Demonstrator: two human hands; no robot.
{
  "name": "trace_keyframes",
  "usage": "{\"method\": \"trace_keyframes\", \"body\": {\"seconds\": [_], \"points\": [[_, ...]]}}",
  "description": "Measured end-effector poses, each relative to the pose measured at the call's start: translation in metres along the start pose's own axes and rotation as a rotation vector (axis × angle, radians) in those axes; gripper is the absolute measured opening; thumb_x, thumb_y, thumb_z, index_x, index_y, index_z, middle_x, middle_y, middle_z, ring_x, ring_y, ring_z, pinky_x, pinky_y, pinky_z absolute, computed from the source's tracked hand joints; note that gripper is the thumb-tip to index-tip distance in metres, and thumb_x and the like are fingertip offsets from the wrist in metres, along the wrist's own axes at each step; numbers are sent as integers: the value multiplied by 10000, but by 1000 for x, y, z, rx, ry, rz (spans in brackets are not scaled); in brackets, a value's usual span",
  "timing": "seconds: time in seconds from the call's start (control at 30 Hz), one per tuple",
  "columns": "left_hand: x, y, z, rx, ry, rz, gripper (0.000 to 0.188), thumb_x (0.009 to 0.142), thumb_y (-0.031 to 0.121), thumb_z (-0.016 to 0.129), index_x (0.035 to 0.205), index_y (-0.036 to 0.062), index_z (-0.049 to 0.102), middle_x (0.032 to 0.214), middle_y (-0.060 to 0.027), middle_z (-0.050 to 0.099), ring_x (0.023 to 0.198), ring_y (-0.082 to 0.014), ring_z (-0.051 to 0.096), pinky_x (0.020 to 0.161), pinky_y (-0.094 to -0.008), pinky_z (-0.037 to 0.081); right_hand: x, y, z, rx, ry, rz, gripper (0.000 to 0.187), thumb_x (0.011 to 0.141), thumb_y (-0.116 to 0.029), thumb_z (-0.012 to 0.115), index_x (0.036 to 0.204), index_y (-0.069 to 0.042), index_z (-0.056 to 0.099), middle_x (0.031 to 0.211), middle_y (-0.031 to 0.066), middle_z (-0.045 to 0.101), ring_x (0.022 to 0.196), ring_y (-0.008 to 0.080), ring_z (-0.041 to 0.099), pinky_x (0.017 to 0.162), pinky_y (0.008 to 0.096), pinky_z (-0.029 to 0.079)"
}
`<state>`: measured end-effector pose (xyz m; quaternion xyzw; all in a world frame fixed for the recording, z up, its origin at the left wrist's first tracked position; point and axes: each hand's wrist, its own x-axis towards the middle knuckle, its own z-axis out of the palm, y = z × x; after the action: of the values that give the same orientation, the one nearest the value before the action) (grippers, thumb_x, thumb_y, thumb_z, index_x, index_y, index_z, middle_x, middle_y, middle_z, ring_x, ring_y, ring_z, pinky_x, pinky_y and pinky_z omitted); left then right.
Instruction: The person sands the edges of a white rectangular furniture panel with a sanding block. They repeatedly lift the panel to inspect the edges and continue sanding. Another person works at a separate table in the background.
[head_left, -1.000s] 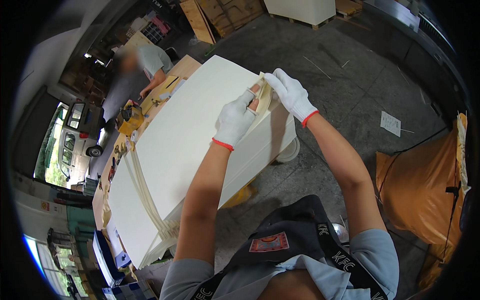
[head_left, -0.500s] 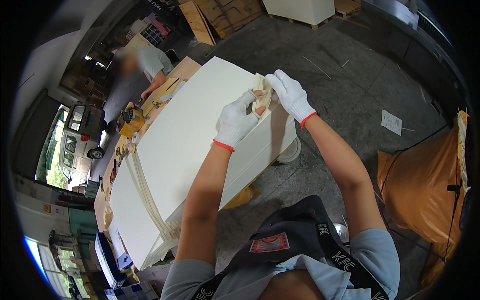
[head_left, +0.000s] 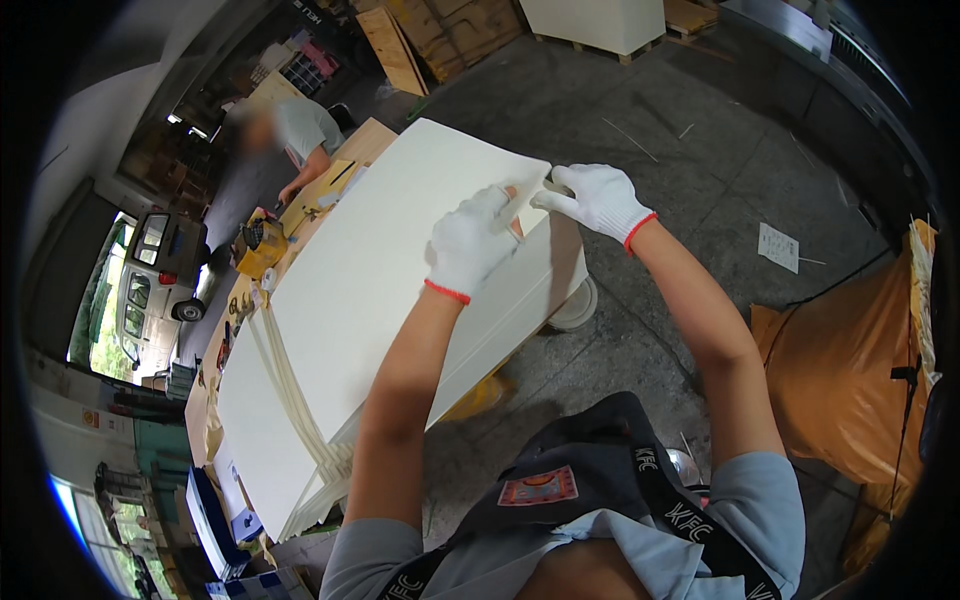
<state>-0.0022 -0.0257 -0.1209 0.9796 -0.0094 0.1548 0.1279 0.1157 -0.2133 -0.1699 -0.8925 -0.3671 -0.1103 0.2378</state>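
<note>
A stack of large white sheets [head_left: 400, 250] lies on the table, its near-right corner bent upward. My left hand [head_left: 472, 242], in a white knit glove with a red cuff, rests on the sheets with its fingers curled round the raised corner. Bare fingertips show at the glove's end. My right hand [head_left: 603, 200], gloved the same way, is just right of that corner. Its thumb and forefinger are apart, with the thumb tip close to the sheet edges. Fanned sheet edges [head_left: 285, 385] show at the stack's left end.
A person [head_left: 305, 130] leans at the table's far end. Near them stands a yellow container [head_left: 262, 245] with tools. A round pale tub [head_left: 577, 305] is under the table's right side. An orange wrapped bundle [head_left: 840, 350] stands at right; a paper [head_left: 778, 247] lies on the floor.
The fanned cream edges at the corner have dropped from sight, and a smooth raised sheet shows there. My right hand has moved slightly right and down, its thumb and forefinger spreading.
</note>
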Motion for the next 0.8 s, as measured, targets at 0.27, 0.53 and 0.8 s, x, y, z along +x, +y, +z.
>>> {"method": "trace_keyframes", "body": {"seconds": [0.27,0.53,0.8], "points": [[36,-21,13,-21,46,-40,398,836,251,685,1213,126,658,1161,-129,689,1003,-340,669,858,-424,526,18,-9,-12,55,97,-142,536,920,-634,513,966,-113,632,819,119,659,765,317,657,703,419,514],[5,-14,3,-301,-60,-129,454,895,309,696,1318,155,632,1201,-165,682,1087,-305,669,933,-350,504,17,-46,-10,791,-2,427,542,980,-584,415,995,-70,585,809,151,634,784,319,636,787,391,474],[1,-4,-3,-280,-87,-163,511,884,335,717,1337,119,615,1217,-157,685,1102,-304,667,951,-355,497,15,-39,3,760,38,393,547,992,-576,388,1012,-68,591,850,186,648,874,352,646,832,425,459]]}}
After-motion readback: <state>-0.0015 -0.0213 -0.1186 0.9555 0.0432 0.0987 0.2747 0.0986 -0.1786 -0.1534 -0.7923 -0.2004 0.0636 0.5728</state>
